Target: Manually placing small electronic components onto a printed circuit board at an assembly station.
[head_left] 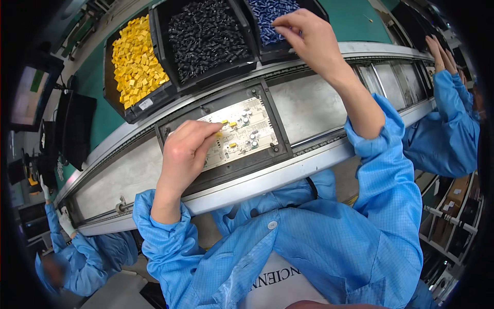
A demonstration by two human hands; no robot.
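Note:
My left hand [188, 149] is over a pale circuit board [247, 133], its thumb and forefinger drawn together at the board's surface. A small yellow block-shaped component [219, 135] shows right beside those fingertips; whether they grip it is unclear. The board lies in a dark frame [280, 139] and bears several yellow blocks and small round cans. My right hand [311, 44] hovers at the front of a black bin of small blue cylindrical components [265, 18]. Its thumb and forefinger are bent close together in a pinch, and anything between them is too small to make out.
A bin of yellow block components [135, 62] and one of black cylindrical components [206, 41] stand beyond the metal conveyor rail [309, 167]. Co-workers in blue sit at the left [95, 262] and right [442, 129]. A monitor [33, 95] stands far left.

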